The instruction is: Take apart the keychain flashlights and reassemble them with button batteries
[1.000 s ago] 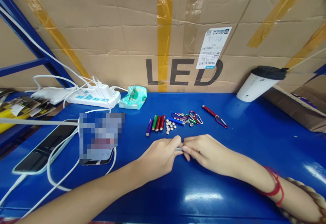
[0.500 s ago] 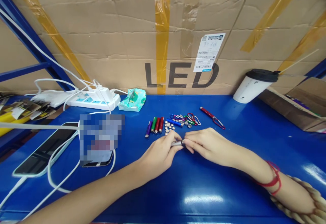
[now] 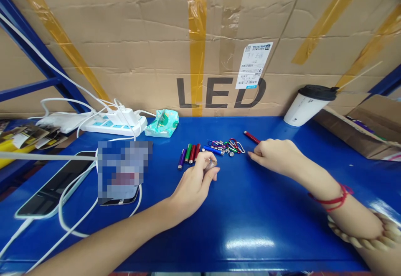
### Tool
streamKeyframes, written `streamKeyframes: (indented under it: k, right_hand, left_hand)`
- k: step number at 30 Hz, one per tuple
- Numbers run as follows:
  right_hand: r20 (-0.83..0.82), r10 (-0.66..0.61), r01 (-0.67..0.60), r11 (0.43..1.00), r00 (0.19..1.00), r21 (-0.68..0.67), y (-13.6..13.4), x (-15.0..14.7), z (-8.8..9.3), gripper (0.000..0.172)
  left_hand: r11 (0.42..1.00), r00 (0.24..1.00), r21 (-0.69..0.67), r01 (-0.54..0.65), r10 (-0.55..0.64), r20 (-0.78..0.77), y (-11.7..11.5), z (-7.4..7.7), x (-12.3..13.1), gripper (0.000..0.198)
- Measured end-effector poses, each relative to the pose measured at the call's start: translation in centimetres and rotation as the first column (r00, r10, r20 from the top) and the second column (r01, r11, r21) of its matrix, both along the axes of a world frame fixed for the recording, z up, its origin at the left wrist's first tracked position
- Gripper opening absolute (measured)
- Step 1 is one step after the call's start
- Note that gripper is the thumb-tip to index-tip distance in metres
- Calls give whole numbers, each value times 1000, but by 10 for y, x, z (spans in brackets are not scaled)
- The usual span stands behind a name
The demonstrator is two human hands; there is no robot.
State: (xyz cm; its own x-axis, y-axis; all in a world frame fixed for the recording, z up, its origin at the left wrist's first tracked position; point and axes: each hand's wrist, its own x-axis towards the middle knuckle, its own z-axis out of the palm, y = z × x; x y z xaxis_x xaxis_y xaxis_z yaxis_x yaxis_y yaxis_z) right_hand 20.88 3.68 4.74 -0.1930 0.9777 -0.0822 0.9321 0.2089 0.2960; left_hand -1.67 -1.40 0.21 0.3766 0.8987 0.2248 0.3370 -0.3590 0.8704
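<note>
My left hand (image 3: 196, 180) is closed, its thumb and fingers pinching a small shiny grey piece (image 3: 211, 165), mostly covered by the fingers. Just beyond it lie slim metal tubes that look like mini flashlights: a purple one (image 3: 181, 159), a green one (image 3: 188, 153), two red ones and a blue one (image 3: 214, 150). Small silver button cells are partly hidden behind the left hand. My right hand (image 3: 274, 155), fingers curled in, is over the near end of a separate red flashlight (image 3: 251, 137). What its fingers hold, if anything, is hidden.
Small carabiners (image 3: 233, 145) lie beyond the hands. At the back right stand a lidded paper cup (image 3: 302, 108) and an open cardboard box (image 3: 347, 136). Phones (image 3: 56, 184), white cables and a power strip (image 3: 108, 125) occupy the left, near a green tissue pack (image 3: 162, 123).
My right hand has left the grey piece and moved right, onto the red flashlight's clip end. My left hand keeps the piece, drawn slightly left and turned up. The view has shifted a little.
</note>
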Motion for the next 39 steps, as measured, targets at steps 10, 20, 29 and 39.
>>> streamKeyframes:
  k: [10,20,29,39]
  right_hand:
    - [-283,365,-276,910,887,309,-2,-11,-16,21]
    - [-308,399,-317,905,864,284,-2,-13,-22,12]
    - [-372,372,-293,922,851,252,-2,-12,-21,4]
    - [-407,317,-254,946,857,201,-7,-18,-13,5]
  left_hand:
    - [1000,1000,-10,-19,19,-6,-3,6,1,14]
    - [985,991,-152,-77,92,100,-2,8,4,18]
    - [958,982,-284,-44,93,164,2,6,7,14]
    - [938,966,-332,-97,169,196,1,3,11,34]
